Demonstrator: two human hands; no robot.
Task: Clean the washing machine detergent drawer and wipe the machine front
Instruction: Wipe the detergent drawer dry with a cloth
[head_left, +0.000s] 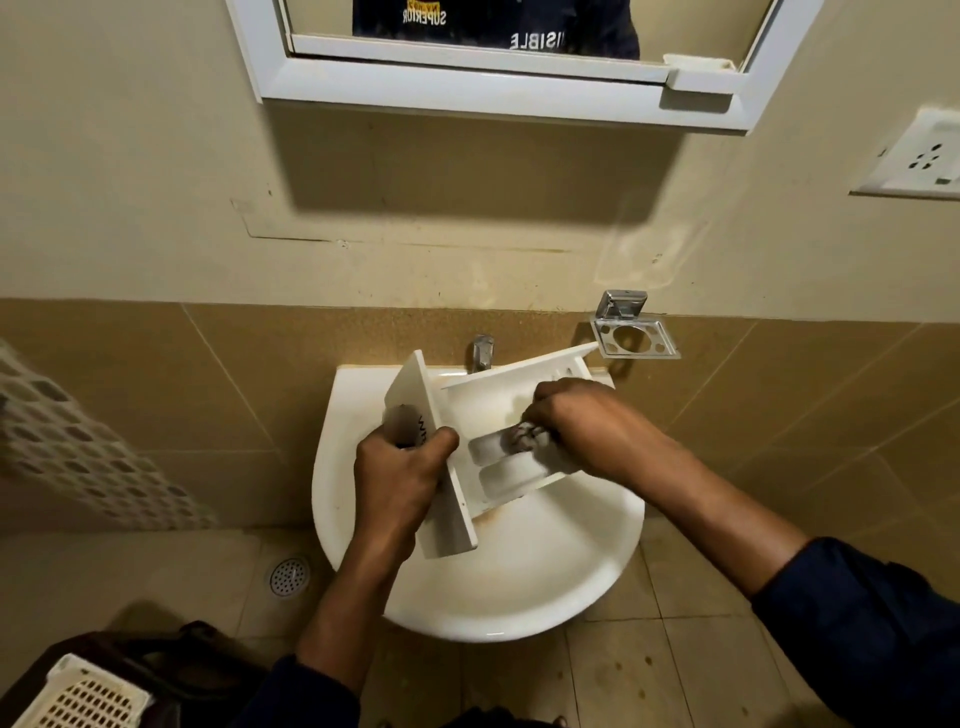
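Observation:
A white detergent drawer (483, 400) is held tilted over a white wash basin (519, 582). My left hand (397, 475) grips the drawer's front panel at its lower left. My right hand (563, 410) is inside the drawer, closed on a small grey-and-white cloth (527, 435) that presses against one of the compartments. Brownish residue shows along the drawer's lower edge and the basin wall. The washing machine is out of view.
A chrome tap (482, 352) stands behind the drawer. A metal soap holder (635, 332) is fixed to the tiled wall at the right. A mirror cabinet (519, 57) hangs above. A floor drain (289, 577) and a laundry basket (88, 696) lie at the lower left.

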